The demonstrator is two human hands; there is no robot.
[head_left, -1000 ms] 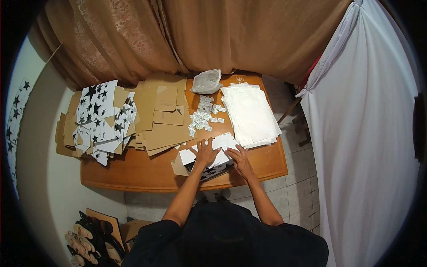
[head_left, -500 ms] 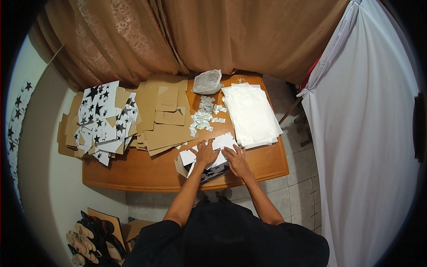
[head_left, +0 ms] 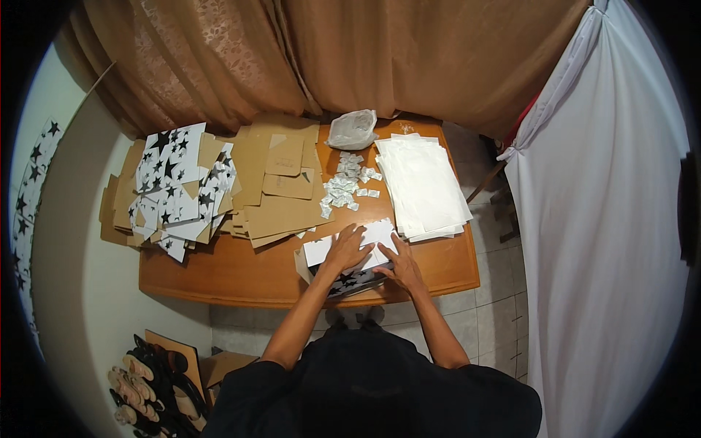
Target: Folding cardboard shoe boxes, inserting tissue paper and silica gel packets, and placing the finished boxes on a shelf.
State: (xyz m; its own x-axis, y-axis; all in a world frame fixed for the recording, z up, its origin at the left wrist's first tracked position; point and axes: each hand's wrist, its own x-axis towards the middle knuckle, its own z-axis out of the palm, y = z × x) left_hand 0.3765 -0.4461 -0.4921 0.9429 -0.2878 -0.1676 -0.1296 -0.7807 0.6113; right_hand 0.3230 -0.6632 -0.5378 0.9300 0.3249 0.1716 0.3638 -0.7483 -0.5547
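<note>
A star-printed white box (head_left: pixel 317 252) stands near the table's front edge, its white top flaps folded down and its black-starred side facing me. My left hand (head_left: pixel 348 252) lies on the left and middle part of the top, fingers stretched out. On the right end rests my right hand (head_left: pixel 401 265), fingers apart, with the thumb along the near upper edge. Both hands press or rest on the box without gripping it. A brown cardboard piece (head_left: pixel 300 264) shows at the box's left end. Its contents, if any, are hidden.
Behind the box lie small pale packets (head_left: pixel 339 191) and a clear plastic bag (head_left: pixel 352 130). White sheets (head_left: pixel 423 186) are stacked at right; flat brown cardboard (head_left: pixel 285 220) and star-printed pieces (head_left: pixel 174 171) pile up at left. Shoes (head_left: pixel 139 387) stand at lower left; a white cloth (head_left: pixel 599 219) hangs at right.
The box's top flaps now lie flatter and more closely together. My right hand has shifted slightly right along the box, and the whole view has moved a little.
</note>
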